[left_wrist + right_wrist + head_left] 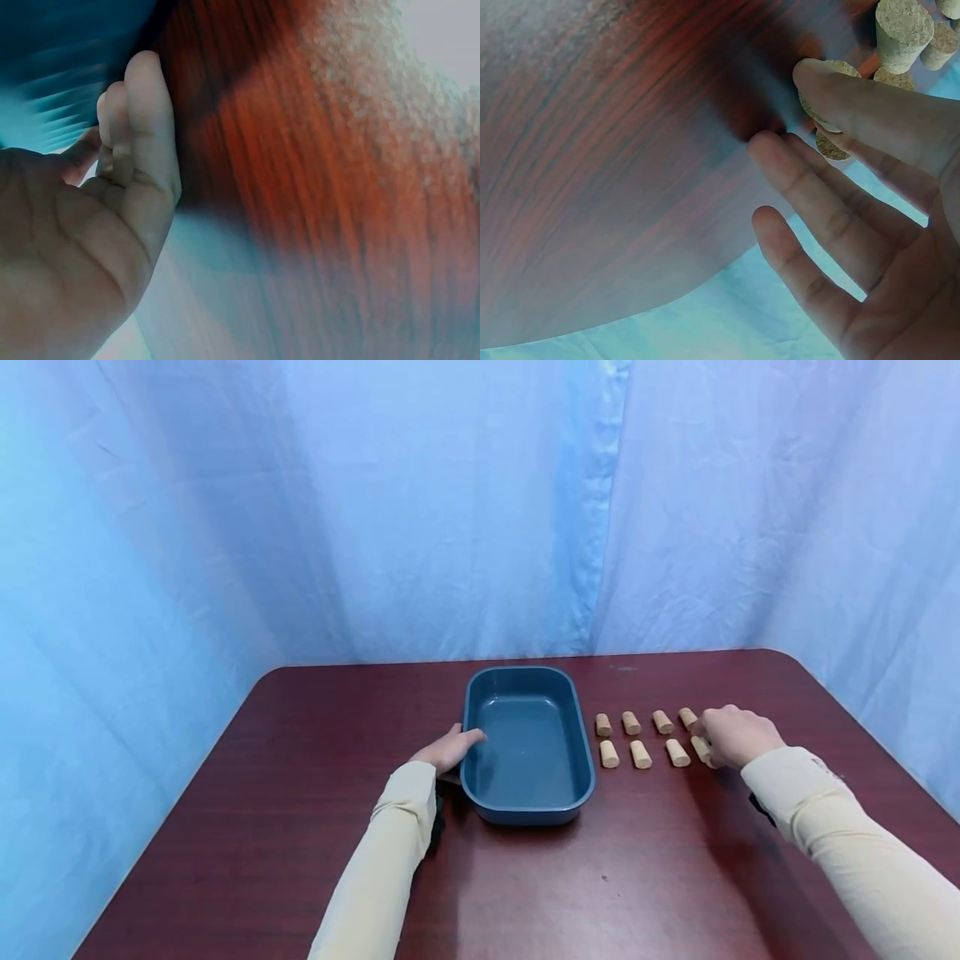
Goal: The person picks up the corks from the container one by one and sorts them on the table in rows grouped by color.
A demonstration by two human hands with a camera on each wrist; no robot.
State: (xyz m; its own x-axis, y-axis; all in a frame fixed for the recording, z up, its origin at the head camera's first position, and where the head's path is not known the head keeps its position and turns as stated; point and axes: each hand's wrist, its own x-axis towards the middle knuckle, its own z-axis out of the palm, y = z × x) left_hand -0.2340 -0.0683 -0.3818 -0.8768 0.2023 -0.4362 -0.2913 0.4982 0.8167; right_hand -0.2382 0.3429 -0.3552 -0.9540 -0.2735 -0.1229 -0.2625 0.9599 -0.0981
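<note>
A dark blue rectangular basin [525, 743] with rounded corners stands on the table. My left hand [448, 749] grips its left side, thumb over the rim and the other fingers along the outer wall [67, 67]. To the basin's right, several tapered cork stoppers [640, 754] lie in two rows. My right hand [733, 735] is at the right end of these rows. Its thumb and index finger pinch the end cork stopper [701, 748] of the near row, partly hidden by the thumb in the right wrist view. The other right fingers [802, 169] are spread beside it.
The dark red-brown wooden table [300, 827] has rounded far corners. Light blue curtains [450, 510] hang behind it and along both sides. In the right wrist view, another cork stopper [904, 34] stands out beyond the thumb.
</note>
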